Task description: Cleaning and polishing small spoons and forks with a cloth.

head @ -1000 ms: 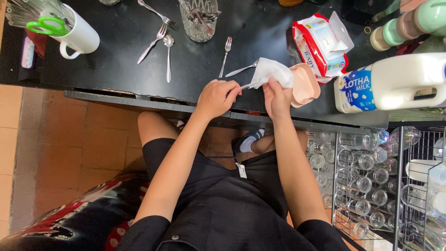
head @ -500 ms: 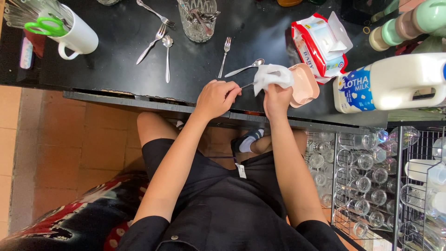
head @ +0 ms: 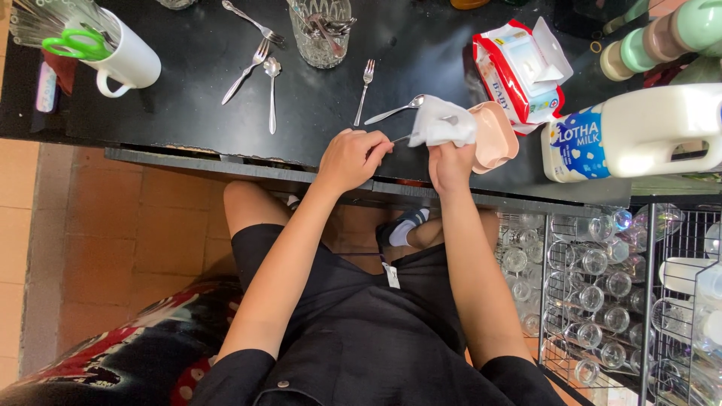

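My left hand (head: 352,156) pinches a slim, slippery utensil handle (head: 403,138); my right hand (head: 450,162) clasps the soft white wipe (head: 442,122) around its far end.

The cloth (head: 444,120) in my right grip (head: 450,162) is white, against a black worktop (head: 210,83). Beside it sits a pale pink lid (head: 495,135). The wipes packet (head: 519,68) is red and white. The mug (head: 128,60) is white, with green-handled scissors (head: 71,43) in it. The cutlery is silver, and my clothes are black.
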